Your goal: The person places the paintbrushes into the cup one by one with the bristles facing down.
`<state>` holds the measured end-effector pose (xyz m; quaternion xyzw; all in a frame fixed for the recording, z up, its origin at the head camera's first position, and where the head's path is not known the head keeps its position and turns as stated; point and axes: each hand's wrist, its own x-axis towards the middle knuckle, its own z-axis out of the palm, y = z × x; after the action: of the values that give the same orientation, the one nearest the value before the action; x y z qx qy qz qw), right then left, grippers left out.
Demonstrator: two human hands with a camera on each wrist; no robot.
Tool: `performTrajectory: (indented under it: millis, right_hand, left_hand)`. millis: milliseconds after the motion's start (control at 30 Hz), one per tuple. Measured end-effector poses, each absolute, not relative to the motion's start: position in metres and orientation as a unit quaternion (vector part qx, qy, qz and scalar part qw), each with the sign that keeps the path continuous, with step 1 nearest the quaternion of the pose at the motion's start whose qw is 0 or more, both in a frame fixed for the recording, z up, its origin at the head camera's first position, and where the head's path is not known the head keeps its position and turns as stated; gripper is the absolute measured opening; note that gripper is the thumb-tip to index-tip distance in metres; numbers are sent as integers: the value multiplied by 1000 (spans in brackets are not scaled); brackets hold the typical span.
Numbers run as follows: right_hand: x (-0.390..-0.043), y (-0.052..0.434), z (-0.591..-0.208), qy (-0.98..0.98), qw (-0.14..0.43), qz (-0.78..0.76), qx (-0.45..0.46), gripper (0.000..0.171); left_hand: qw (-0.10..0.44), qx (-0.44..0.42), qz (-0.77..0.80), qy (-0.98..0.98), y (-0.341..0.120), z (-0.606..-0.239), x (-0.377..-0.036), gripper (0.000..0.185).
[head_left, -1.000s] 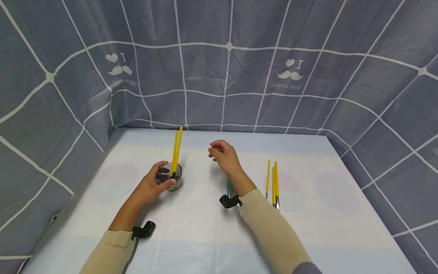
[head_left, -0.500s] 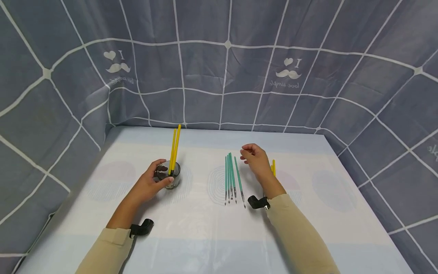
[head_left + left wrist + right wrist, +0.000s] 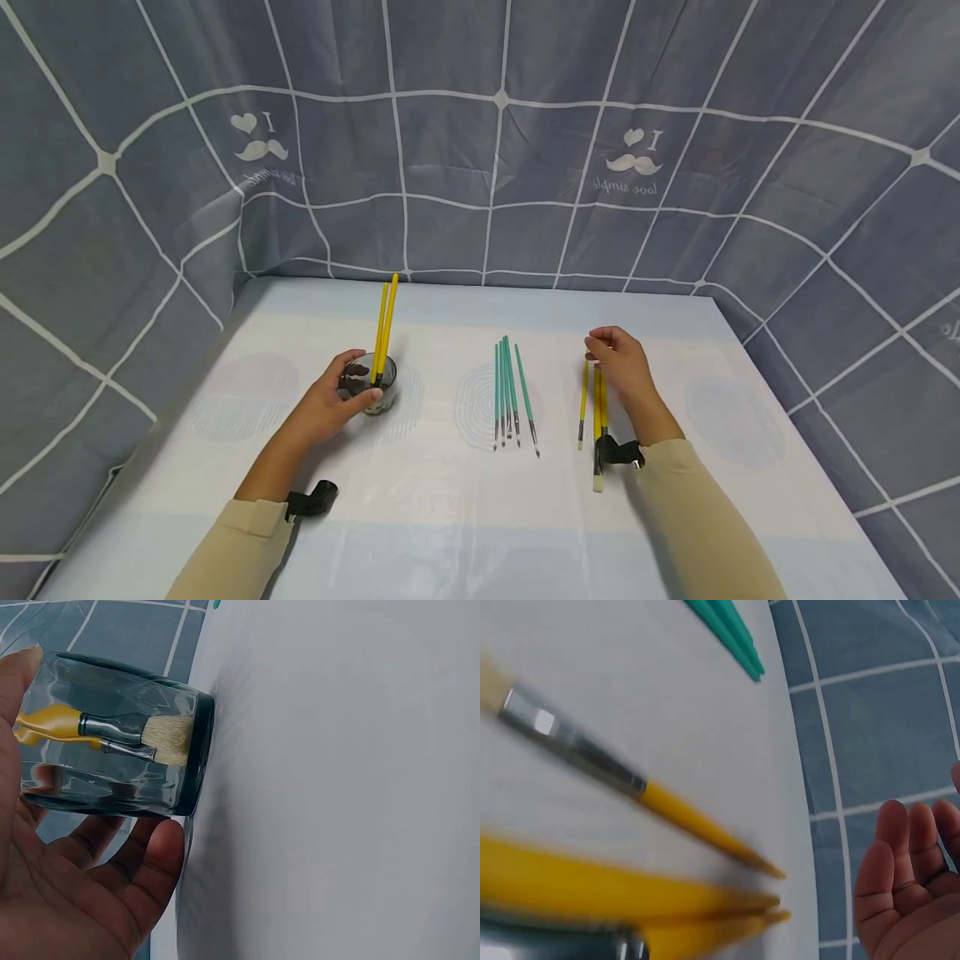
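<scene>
My left hand grips a clear glass cup, thumb on one side and fingers on the other. Two yellow-handled paintbrushes lean in it with their bristles down at the base. On the right, my right hand is over the handle ends of more yellow paintbrushes lying on the table. One lies apart from a close pair, which the hand and wrist camera partly cover. In the right wrist view the fingers are relaxed, with nothing between them.
Several green-handled paintbrushes lie side by side in the middle of the white table, between the hands. Grey cloth with a white grid rises behind the table and at its sides.
My right hand has moved right, from above the green paintbrushes to the yellow ones, bringing the green ones into view. My left hand keeps its hold on the cup.
</scene>
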<state>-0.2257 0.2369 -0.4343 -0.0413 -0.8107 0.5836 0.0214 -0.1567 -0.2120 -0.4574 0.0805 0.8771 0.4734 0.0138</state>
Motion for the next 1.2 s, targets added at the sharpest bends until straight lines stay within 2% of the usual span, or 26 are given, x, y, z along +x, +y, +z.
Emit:
performTrajectory:
  millis: [467, 733, 967, 1200]
  right_hand:
    - [-220, 272, -451, -851, -14, 516, -101, 30]
    - [-218, 279, -459, -873, -61, 465, -131, 30]
    - [-220, 279, -461, -889, -82, 431, -134, 32]
    - [-224, 279, -462, -906, -90, 395, -123, 28]
  left_hand:
    - [16, 79, 484, 871, -213, -459, -157, 75]
    - [15, 80, 482, 872, -212, -460, -157, 75]
    - [7, 76, 474, 877, -213, -459, -156, 75]
    - [10, 80, 474, 877, -212, -457, -156, 75]
